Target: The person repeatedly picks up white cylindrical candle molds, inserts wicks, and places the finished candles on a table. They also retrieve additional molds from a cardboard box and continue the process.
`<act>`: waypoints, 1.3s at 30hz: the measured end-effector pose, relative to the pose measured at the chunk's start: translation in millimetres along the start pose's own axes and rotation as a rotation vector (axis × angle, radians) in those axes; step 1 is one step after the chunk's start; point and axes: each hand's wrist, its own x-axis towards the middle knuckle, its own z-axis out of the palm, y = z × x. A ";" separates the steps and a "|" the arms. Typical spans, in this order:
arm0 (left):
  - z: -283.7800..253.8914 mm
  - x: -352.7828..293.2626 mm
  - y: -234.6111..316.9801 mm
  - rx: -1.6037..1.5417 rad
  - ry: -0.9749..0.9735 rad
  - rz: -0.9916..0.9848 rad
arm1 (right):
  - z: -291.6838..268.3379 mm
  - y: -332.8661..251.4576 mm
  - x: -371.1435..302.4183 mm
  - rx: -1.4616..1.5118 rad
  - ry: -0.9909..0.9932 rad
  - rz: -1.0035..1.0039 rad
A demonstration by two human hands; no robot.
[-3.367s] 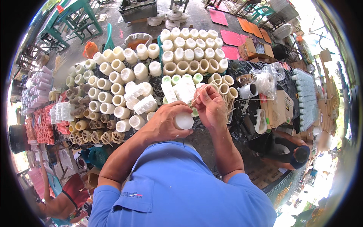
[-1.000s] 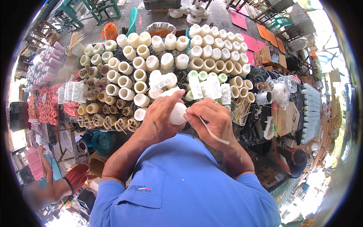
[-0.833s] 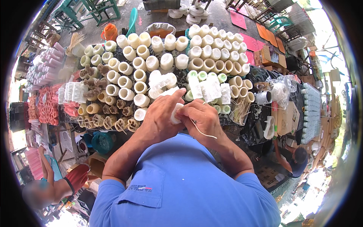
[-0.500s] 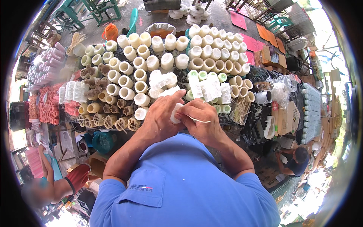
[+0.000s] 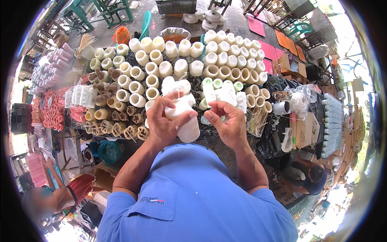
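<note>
My left hand [image 5: 160, 123] is wrapped round a white wax candle [image 5: 189, 130], thumb on one side and fingers on the other, and holds it tilted in front of my shirt. To its right, clear of the candle, my right hand [image 5: 230, 126] hangs with its thumb and curled fingers apart, and I see nothing between them. Just beyond my hands lie white, wrapped-looking pieces [image 5: 227, 96] on top of pale green-rimmed cylinders [image 5: 207, 82].
Rows of cream wax cylinders [image 5: 137, 73], many hollow, cover the dark table. Red tubes [image 5: 52, 113] stand at the left, a cardboard box [image 5: 304, 131] and clear plastic [image 5: 300, 99] at the right. One person [image 5: 76, 189] is lower left, another [image 5: 312, 177] lower right.
My hands have moved apart. The right hand has left the candle and the pale wick it pinched. The left hand now holds the candle alone, turned so more of its side shows.
</note>
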 end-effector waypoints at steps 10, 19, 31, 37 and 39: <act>-30.5 29.4 -56.6 -1.159 0.341 -0.861 | 35.4 4.6 -11.2 0.036 0.016 -0.351; -18.8 19.0 -39.5 -0.980 0.186 -0.662 | 69.5 -23.7 32.4 -0.473 -0.037 -0.640; -3.6 13.0 -36.8 -0.655 0.322 -0.582 | 92.7 41.7 40.3 -0.493 0.002 -0.552; -1.3 12.9 -52.4 -0.547 0.318 -0.599 | 84.2 50.4 39.0 -0.558 0.070 -0.479; -2.3 10.6 -58.1 -0.571 0.270 -0.605 | 83.6 52.6 40.5 -0.500 0.088 -0.516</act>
